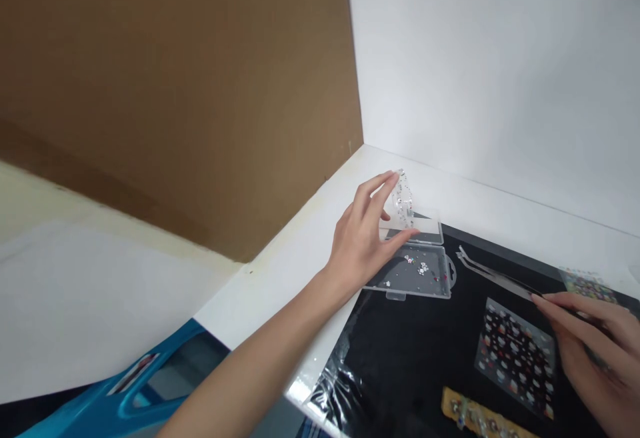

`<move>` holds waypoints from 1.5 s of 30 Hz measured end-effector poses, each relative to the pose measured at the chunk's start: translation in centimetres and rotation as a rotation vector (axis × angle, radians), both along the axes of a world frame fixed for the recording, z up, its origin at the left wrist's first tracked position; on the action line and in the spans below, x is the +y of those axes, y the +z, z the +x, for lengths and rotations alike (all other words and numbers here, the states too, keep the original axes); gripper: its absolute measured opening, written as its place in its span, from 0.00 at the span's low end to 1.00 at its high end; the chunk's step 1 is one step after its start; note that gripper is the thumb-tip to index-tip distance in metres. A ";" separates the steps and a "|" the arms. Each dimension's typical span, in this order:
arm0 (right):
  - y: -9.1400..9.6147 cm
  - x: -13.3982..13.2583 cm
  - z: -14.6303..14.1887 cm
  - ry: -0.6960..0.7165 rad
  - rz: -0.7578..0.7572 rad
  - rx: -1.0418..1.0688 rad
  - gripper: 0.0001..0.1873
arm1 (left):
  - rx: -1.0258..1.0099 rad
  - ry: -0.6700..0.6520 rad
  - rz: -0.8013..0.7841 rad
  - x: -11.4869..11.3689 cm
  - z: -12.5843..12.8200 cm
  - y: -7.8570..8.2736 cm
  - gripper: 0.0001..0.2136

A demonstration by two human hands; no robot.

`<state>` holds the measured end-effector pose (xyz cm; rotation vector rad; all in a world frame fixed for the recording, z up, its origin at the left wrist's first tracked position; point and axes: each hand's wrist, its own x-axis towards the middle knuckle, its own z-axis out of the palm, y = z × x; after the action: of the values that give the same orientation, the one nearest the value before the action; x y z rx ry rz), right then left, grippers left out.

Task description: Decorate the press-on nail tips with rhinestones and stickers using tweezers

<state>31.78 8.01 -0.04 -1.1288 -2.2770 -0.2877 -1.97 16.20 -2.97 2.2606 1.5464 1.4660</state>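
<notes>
Up near the middle of the frame, the left hand (363, 231) held a thin, clear piece (403, 199) dotted with tiny shiny bits. Its thumb was low and its pointing finger was high, with the clear piece pinched between their tips. Just below, around the middle right of the frame, a flat, clear case (425, 286) lay open, with its lid (434, 239) folded back toward the wall. Small gems (423, 269) sat loose in the bottom part — some white, some red or pink.

Over at the right edge, the right hand (595, 341) was closed around silver tweezers (495, 280). The tweezers pointed left, and their tips were near the case but did not touch it.

A see-through sticker sheet (517, 358) with rows of little pictures lay at the lower right, just left of the right hand. A colorful sheet (590, 286) was partly hidden behind that hand. At the bottom edge, right of the middle, was a yellow strip (480, 418) with round, shiny things on it — too blurry to name. All these lay on a black mat (415, 351). A brown board (200, 91) filled the upper left, and something blue (100, 413) showed at the lower left.
</notes>
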 end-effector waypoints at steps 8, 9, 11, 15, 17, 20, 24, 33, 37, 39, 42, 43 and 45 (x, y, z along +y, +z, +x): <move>-0.6 0.6 0.4 0.025 0.061 -0.097 0.20 | 0.012 -0.011 -0.005 0.0 0.0 -0.2 0.35; -0.8 0.7 0.4 0.025 0.059 -0.090 0.21 | 0.014 -0.011 -0.009 0.0 0.0 -0.2 0.35; -1.2 0.8 0.2 0.013 0.048 -0.069 0.22 | 0.017 -0.010 -0.013 0.0 0.1 -0.2 0.36; -1.8 1.0 0.2 0.013 0.027 -0.025 0.24 | 0.025 -0.016 -0.022 0.0 0.2 -0.2 0.36; -1.9 1.1 0.1 0.010 -0.003 0.009 0.24 | 0.027 -0.016 -0.032 0.0 0.2 -0.2 0.36; -1.9 1.3 0.0 -0.006 -0.050 0.065 0.22 | 0.021 -0.013 -0.043 0.0 0.1 -0.2 0.36; -1.0 1.6 -0.3 -0.109 -0.130 0.216 0.12 | 0.011 -0.028 -0.055 -0.1 0.2 -0.3 0.36; 2.8 6.8 1.7 -0.130 -0.523 0.253 0.27 | -0.005 -0.037 -0.092 0.0 0.6 -0.6 0.38; 2.6 10.8 4.4 -0.049 -0.728 0.242 0.29 | -0.018 -0.036 -0.088 -0.1 0.6 -0.3 0.39; 2.3 12.5 5.2 -0.010 -0.828 0.212 0.27 | -0.028 -0.043 -0.100 -0.2 0.6 -0.2 0.39; 1.9 14.2 5.4 0.011 -0.891 0.177 0.22 | -0.036 -0.044 -0.110 -0.2 0.5 -0.1 0.39; 1.8 14.6 5.4 0.017 -0.904 0.167 0.21 | -0.037 -0.045 -0.111 -0.2 0.6 -0.1 0.39; 1.6 15.3 5.1 0.034 -0.937 0.141 0.19 | -0.038 -0.046 -0.111 -0.2 0.6 -0.1 0.39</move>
<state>36.93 23.34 1.56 -1.4544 -2.3156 0.9392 -1.40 16.01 -3.09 2.1790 1.5152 1.3670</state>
